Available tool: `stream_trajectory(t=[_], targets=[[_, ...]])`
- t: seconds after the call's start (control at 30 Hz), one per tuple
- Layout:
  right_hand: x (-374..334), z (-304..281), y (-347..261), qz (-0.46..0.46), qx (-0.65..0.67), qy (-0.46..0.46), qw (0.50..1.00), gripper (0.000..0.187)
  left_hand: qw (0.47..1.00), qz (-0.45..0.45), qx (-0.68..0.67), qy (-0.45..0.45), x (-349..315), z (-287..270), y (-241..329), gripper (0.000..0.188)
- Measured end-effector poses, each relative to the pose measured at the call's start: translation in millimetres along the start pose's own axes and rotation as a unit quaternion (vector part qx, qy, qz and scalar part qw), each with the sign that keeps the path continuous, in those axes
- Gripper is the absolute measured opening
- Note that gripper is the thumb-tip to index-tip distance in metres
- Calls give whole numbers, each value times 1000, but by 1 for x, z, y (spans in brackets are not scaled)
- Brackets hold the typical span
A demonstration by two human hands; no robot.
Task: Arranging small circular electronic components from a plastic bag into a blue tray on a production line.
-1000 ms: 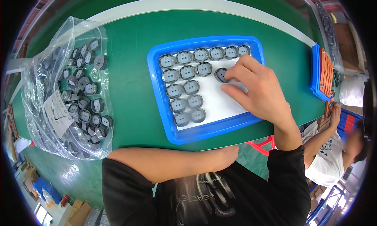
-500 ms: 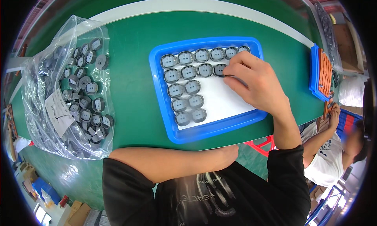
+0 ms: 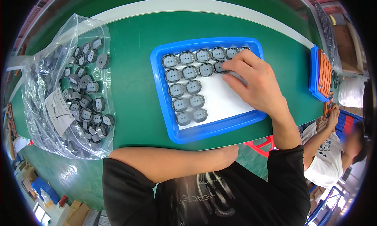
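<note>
The grey part (image 3: 219, 68) lies fourth in the second row inside the blue tray (image 3: 160, 88); the right hand (image 3: 257, 82) touches it with the index fingertip, thumb spread apart; the left hand (image 3: 229, 157) is near the green table's (image 3: 133, 88) edge, grip not discernible; a clear bag (image 3: 41, 133) stands left

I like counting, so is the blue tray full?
Partly full: gray parts line the far and left sides of the blue tray, but white lining shows bare.
</note>
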State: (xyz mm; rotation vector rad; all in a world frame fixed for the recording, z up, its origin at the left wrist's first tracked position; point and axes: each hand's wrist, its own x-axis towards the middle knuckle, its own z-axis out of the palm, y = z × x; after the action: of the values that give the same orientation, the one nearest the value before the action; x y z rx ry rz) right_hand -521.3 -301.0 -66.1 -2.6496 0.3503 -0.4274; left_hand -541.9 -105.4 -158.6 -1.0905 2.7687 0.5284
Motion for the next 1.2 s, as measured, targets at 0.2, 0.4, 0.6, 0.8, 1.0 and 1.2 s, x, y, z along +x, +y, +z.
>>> stream_trajectory(t=[0.2, 0.4, 0.6, 0.8, 1.0, 1.2], targets=[[-1, -2, -7, -52, 29, -23, 998, 20, 994, -26, -37, 102, -10, 11, 0, 14], [-1, 2, -6, -56, 9, -49, 997, 21, 995, -42, 15, 90, -10, 4, -1, 14], [5, -14, -13, -60, 110, -94, 988, 23, 963, -78, 69, 248, -29, -12, -13, 14], [53, -35, -74, -113, 173, -118, 971, 31, 971, -38, 210, 110, 16, 36, 13, 15], [164, 38, -132, -169, -70, -259, 948, 64, 634, 19, 772, -40, 72, 59, 20, 21], [218, 132, -132, -142, -88, -198, 966, 51, 52, 86, 971, -219, 151, 69, 31, 28]])
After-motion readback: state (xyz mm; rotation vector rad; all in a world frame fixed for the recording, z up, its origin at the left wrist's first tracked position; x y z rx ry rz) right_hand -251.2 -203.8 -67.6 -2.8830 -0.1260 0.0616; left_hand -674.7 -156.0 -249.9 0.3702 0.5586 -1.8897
